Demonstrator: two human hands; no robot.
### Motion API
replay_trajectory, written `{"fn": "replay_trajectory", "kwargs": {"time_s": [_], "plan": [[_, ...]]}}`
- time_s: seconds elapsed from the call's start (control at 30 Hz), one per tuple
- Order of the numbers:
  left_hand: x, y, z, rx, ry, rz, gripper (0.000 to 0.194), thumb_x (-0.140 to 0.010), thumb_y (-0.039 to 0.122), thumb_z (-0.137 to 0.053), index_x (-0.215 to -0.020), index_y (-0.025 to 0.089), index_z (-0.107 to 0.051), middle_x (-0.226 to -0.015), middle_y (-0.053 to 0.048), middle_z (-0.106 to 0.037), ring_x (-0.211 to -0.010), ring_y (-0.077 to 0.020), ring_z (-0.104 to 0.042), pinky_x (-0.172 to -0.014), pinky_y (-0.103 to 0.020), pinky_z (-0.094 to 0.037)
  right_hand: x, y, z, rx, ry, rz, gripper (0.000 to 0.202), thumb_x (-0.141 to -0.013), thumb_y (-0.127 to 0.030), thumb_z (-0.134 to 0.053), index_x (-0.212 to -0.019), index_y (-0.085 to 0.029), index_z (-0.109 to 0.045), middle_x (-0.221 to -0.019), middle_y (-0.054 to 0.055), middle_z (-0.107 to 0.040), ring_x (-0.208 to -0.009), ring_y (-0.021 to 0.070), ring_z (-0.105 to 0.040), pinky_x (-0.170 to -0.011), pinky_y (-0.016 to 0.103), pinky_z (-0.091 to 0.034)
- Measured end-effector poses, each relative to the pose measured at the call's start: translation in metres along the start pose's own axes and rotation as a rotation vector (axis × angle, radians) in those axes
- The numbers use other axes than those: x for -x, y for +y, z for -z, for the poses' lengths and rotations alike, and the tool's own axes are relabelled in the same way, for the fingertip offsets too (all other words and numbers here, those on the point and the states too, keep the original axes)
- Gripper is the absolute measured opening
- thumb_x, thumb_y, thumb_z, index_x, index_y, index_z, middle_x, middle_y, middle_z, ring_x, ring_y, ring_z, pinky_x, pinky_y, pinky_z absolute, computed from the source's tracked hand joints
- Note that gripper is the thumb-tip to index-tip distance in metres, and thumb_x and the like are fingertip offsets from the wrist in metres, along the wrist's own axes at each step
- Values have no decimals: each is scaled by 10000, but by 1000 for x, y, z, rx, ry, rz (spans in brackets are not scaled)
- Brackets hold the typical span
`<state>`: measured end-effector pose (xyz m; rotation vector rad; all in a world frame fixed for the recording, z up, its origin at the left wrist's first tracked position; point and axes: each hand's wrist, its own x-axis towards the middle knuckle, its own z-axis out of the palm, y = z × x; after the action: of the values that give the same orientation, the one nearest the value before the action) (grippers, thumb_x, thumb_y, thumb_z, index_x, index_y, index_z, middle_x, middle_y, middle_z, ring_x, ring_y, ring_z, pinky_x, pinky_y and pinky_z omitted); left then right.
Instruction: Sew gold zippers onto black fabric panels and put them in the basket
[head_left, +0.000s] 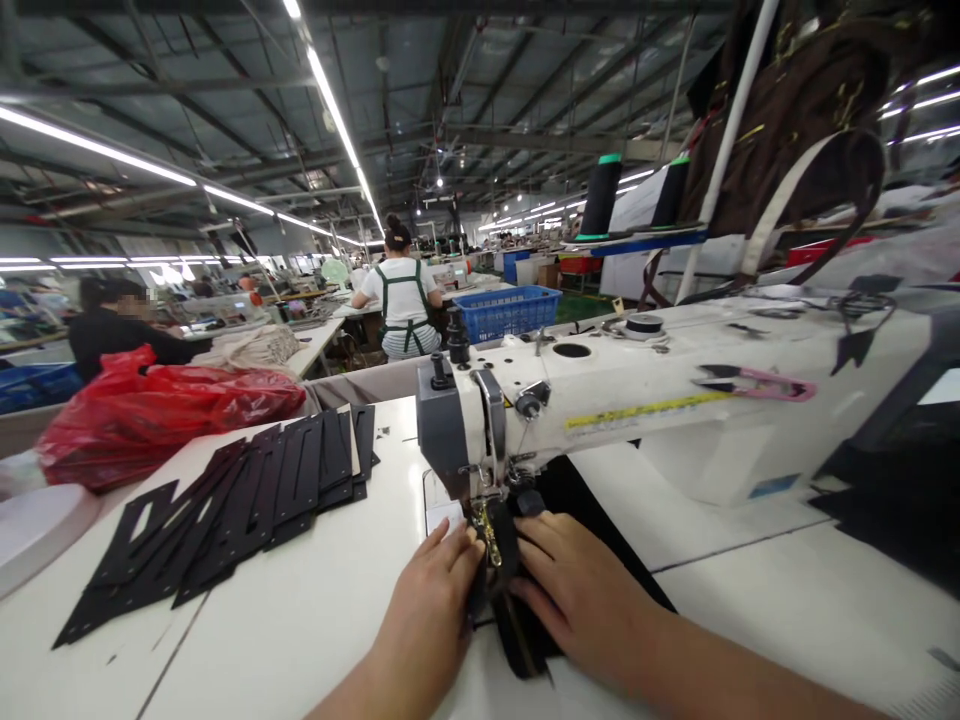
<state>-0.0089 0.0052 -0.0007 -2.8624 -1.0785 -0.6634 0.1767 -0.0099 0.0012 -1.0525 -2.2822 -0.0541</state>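
At the sewing machine (pixel 480 430), a black zipper strip (pixel 517 640) with a gold zipper pull (pixel 493 545) lies under the presser foot area. My left hand (pixel 439 595) is closed on the strip's left edge, its fingers bent close to the needle. From the other side my right hand (pixel 581 585) grips the strip with thumb and fingers. Beneath and behind my right hand spreads a flat black fabric piece (pixel 600 530). The fingertips nearest the needle are partly hidden, as is the stitching point.
Black cut panels with slots (pixel 247 500) lie fanned out at left. Beyond are a red plastic bag (pixel 165 400), a blue crate (pixel 506 312) and a seated co-worker (pixel 403 290). Pink-handled thread snips (pixel 757 382) rest on the machine arm; thread cones (pixel 600 200) stand above.
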Motion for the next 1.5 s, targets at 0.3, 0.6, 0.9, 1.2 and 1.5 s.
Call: {"fn": "replay_trajectory", "kwargs": {"time_s": [0.3, 0.6, 0.9, 1.2, 1.5], "plan": [[4, 5, -8, 13, 51, 87, 433, -663, 16, -427, -1047, 115, -601, -1073, -141, -613, -1072, -257, -532, -999, -498, -363, -33, 23, -1, -123, -311, 124, 167, -776, -80, -443, -841, -141, -585, -942, 103, -605, -872, 211, -565, -778, 317, -450], [5, 9, -7, 47, 81, 81, 343, -741, 63, -446, -1050, 130, -579, -1058, -123, -597, -1073, -240, -516, -997, -472, -366, -28, 34, -23, -254, -152, -150, 173, -794, -152, -451, -874, -155, -605, -873, 85, -639, -782, 197, -587, -704, 305, -467], [0, 4, -8, -24, 34, 18, 284, -809, 91, -464, -1062, 130, -588, -1056, -136, -587, -1069, -247, -521, -980, -471, -381, -27, 35, -27, -299, -187, -427, 138, -754, -178, -505, -704, -167, -633, -711, 43, -653, -679, 172, -616, -646, 244, -467], [-4, 6, -4, -19, -29, -1, 277, -802, 73, -468, -1049, 102, -590, -1045, -152, -573, -1063, -245, -520, -982, -471, -376, -40, 44, -42, -64, -196, -665, 250, -815, -170, -430, -647, -126, -610, -685, 125, -639, -650, 211, -603, -599, 286, -421], [1, 7, -2, 30, -12, 3, 360, -743, 57, -471, -1092, 101, -544, -1072, -147, -569, -1052, -254, -525, -935, -476, -425, 27, -14, 9, -117, -32, 86, 210, -838, -178, -506, -1005, -113, -615, -1068, 137, -604, -1013, 223, -541, -882, 365, -460]]}}
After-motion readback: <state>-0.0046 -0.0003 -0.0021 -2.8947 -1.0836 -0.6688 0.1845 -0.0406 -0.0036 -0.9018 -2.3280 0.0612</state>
